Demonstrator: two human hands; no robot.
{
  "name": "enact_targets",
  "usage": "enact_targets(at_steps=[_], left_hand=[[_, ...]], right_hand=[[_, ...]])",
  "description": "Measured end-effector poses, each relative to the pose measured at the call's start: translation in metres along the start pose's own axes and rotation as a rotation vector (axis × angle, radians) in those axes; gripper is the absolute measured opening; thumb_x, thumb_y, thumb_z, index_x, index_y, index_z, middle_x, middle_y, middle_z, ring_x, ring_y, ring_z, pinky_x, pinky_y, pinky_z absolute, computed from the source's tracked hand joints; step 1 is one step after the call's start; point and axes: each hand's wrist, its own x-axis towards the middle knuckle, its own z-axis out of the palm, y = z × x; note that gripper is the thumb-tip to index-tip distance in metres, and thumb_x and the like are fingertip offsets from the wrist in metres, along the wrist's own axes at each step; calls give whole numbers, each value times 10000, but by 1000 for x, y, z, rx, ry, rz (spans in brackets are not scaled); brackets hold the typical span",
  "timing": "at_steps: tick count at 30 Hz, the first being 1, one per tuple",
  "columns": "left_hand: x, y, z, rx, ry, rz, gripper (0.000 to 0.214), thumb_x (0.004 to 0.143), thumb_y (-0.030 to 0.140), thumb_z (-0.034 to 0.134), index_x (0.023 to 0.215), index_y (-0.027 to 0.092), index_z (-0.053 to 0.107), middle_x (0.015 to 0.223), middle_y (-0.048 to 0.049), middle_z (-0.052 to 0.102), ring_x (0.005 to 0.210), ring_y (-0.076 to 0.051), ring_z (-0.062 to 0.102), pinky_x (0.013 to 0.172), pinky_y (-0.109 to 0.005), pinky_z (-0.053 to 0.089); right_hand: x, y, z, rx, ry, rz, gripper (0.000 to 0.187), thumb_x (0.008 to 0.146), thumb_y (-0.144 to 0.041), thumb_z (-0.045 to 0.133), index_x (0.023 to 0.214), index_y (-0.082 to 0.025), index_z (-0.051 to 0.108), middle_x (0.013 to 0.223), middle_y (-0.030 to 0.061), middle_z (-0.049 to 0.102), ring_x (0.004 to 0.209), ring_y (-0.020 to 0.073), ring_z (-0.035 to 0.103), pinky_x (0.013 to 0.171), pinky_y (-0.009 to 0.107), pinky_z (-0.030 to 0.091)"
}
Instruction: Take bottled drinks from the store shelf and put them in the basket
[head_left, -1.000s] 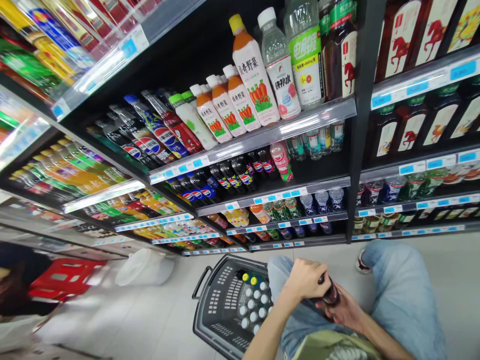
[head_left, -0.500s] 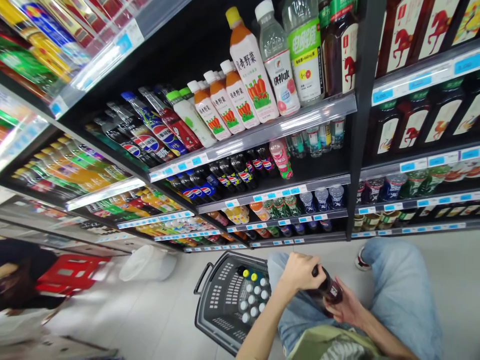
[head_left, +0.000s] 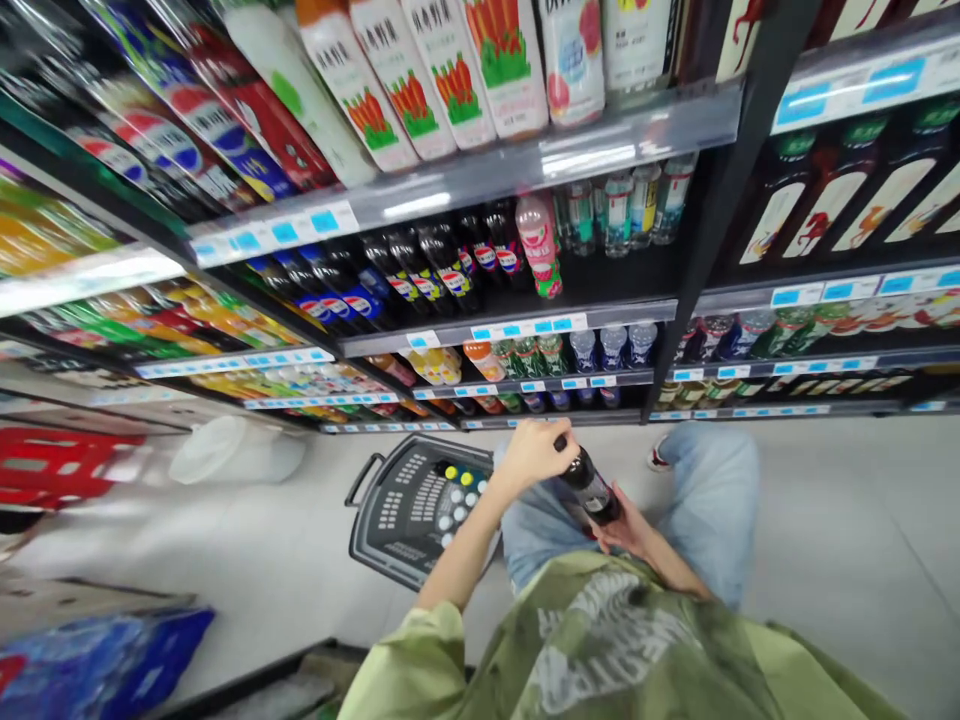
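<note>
I hold a dark cola bottle (head_left: 594, 489) in front of my lap, tilted with its cap up and to the left. My left hand (head_left: 534, 454) is closed around the bottle's neck and cap. My right hand (head_left: 628, 532) cups the bottle's lower body from beneath. Just left of my knees, a dark plastic shopping basket (head_left: 390, 510) sits on the floor with several upright bottles in it, showing white and yellow caps (head_left: 459, 500).
Black drink shelves (head_left: 510, 330) rise in front, with rows of cola, juice and water bottles behind blue price tags. My jeans-clad knees (head_left: 712, 490) bend over a pale tiled floor (head_left: 847, 540). A red stool (head_left: 60, 465), a white bag and a blue package (head_left: 97, 655) lie to the left.
My view has tipped downward, so my green shirt shows. Both hands have lifted the bottle a little up and toward the shelves. The grip is unchanged.
</note>
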Motion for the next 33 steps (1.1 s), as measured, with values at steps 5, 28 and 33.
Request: enact_targets(at_steps=[5, 28, 33], left_hand=[[9, -4, -3, -141, 18, -73, 159, 811, 210, 554, 670, 203, 625, 564, -2, 611, 534, -135, 530, 609, -262, 371], [20, -29, -19, -426, 52, -251, 235, 812, 300, 450, 605, 199, 495, 575, 19, 467, 589, -128, 437, 656, -284, 352], [22, -34, -20, -391, 64, -316, 259, 812, 302, 443, 574, 216, 388, 558, 21, 405, 586, -131, 378, 666, -307, 330]], right_hand=[[-11, -8, 3, 1, -64, 89, 949, 777, -1055, 321, 890, -189, 690, 598, 56, 630, 412, 183, 550, 391, 299, 469], [-32, -40, 47, -84, -4, -85, 777, 744, -715, 800, 1292, -225, 550, 894, 48, 713, 566, 169, 613, 422, 255, 456], [-22, -48, 68, -339, 293, -222, 758, 665, -454, 982, 1231, -276, 511, 1017, -2, 675, 681, 154, 650, 537, 276, 566]])
